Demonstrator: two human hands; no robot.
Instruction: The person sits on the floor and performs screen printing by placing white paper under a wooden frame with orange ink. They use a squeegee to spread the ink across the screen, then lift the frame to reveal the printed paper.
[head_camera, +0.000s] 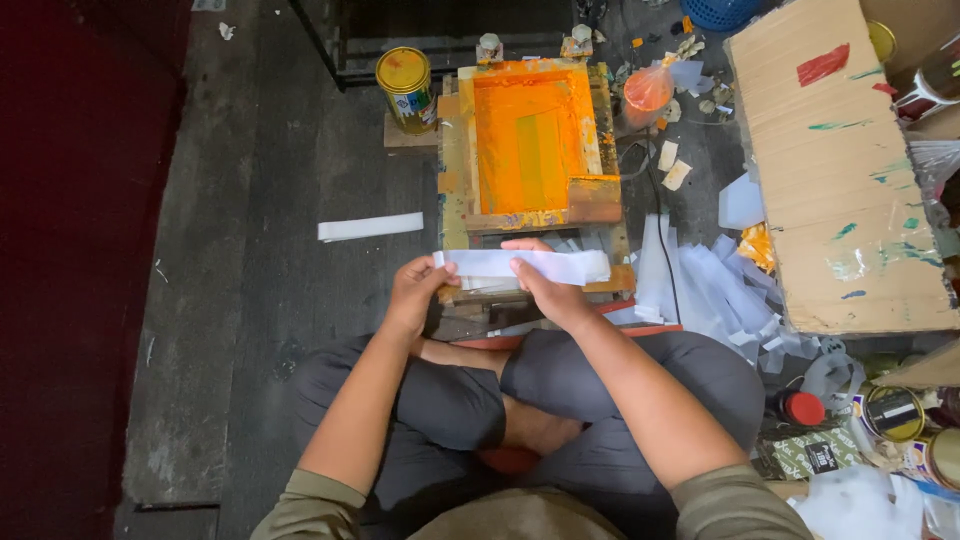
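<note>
I sit cross-legged on the floor and hold a long white strip (560, 264) of paper or cloth across both hands. My left hand (415, 292) grips its left end. My right hand (545, 285) holds it near the middle, fingers over the top. More white strips lie stacked just under it. Right behind the strip stands a wooden screen-printing frame (455, 160) whose inside is coated in orange ink.
A yellow tin can (404, 88) stands left of the frame and an orange-stained bag (648, 92) to its right. One loose white strip (370, 227) lies on the dark floor. A pile of white strips (715, 285) and a paint-smeared cardboard sheet (840, 180) fill the right side, with cans (893, 412) below.
</note>
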